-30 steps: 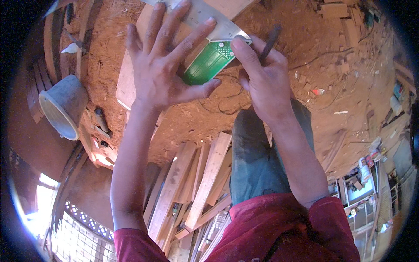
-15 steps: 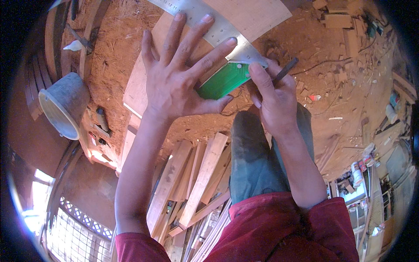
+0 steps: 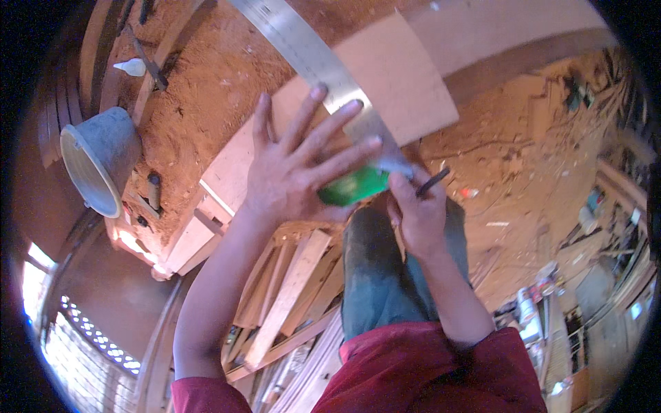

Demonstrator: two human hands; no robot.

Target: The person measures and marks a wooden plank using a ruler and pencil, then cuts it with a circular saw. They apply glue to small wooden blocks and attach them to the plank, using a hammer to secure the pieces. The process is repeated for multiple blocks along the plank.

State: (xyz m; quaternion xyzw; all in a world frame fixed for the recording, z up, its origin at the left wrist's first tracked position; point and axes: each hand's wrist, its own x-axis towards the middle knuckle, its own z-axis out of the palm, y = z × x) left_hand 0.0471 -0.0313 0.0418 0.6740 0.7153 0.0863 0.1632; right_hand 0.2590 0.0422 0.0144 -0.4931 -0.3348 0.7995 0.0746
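Observation:
A try square with a green handle (image 3: 359,186) and a long silver ruler blade (image 3: 303,51) lies across a light wooden board (image 3: 413,89). Over the handle and the near part of the blade, my left hand (image 3: 289,172) is spread open, its fingers apart; whether it presses on the square I cannot tell. My right hand (image 3: 418,217) is closed at the corner of the square, thumb against its end. A dark pencil-like stick (image 3: 432,180) juts out between the fingers of that hand. Motion blurs the square and fingertips.
A grey bucket (image 3: 103,162) lies tipped at the left, near a white bottle (image 3: 131,67). Several wooden planks (image 3: 292,296) are stacked close to my legs (image 3: 375,268). Wood scraps and shavings cover the reddish floor (image 3: 509,199), and more clutter stands at the right.
Both hands and the square sit lower in the view, nearer my body. The view has shifted, showing more of the board at the far side. The right hand still grips the square's corner and the stick.

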